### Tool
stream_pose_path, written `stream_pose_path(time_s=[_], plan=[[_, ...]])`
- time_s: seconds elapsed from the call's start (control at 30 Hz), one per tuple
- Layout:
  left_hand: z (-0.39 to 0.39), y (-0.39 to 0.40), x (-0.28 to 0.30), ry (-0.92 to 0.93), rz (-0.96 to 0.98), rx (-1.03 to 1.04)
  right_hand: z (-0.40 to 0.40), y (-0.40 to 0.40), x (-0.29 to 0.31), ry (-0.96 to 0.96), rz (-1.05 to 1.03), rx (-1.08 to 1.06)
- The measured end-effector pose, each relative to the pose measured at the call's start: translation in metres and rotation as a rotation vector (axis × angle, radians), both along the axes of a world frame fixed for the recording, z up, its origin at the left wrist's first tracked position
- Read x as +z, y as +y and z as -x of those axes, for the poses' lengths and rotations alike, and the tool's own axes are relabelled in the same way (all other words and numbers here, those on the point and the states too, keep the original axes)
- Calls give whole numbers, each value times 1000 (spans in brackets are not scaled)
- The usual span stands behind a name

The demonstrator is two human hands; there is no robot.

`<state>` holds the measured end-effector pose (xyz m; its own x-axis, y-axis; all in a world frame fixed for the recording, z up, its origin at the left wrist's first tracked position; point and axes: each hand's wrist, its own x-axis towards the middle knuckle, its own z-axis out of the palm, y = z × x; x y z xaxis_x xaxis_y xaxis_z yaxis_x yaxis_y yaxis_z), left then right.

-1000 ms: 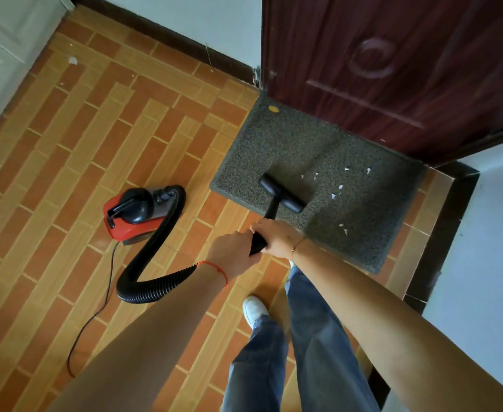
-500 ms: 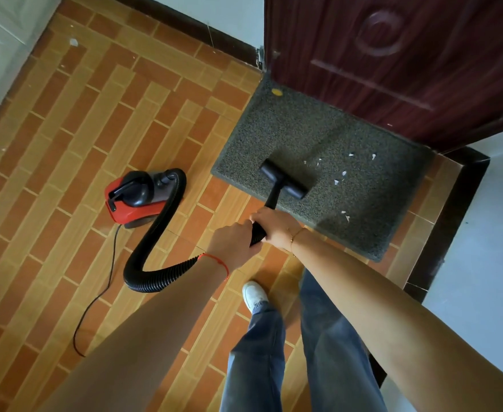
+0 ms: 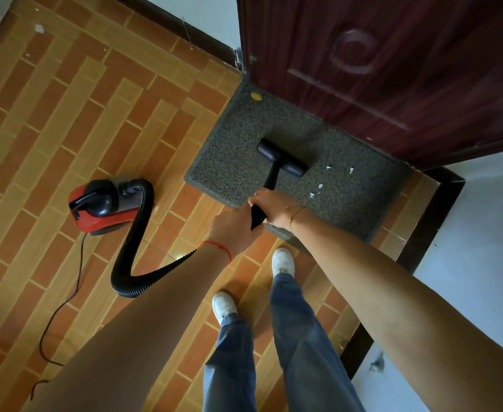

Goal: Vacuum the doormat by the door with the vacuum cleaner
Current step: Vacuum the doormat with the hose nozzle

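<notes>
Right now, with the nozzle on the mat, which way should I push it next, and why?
Probably sweep the nozzle to the right. Both the left hand and the right hand grip the wand, and the white scraps lie on the doormat just right of the head, not yet picked up.

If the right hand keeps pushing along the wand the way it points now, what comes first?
The right hand would slide down the wand to the nozzle on the doormat; beyond it, likely the door. Depth is unclear.
</notes>
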<state>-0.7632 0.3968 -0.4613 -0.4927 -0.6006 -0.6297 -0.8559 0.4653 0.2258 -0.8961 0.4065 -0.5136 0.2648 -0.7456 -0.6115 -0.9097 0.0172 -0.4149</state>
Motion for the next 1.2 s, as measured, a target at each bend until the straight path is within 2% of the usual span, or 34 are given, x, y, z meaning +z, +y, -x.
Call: stream_pose_path(time_s=[0.3,0.63,0.87,1.2], plan=[[86,-37,-14,84,-60,157,88,-42,-10,24,31,36],[153,-74,-22,72,-87,192,158,-77,-23,28,46,-10],[159,-81,-23,40,-146,248,165,-81,-23,13,58,-21],[118,-61,-16,26,-113,158,126,-56,-16,22,58,0]])
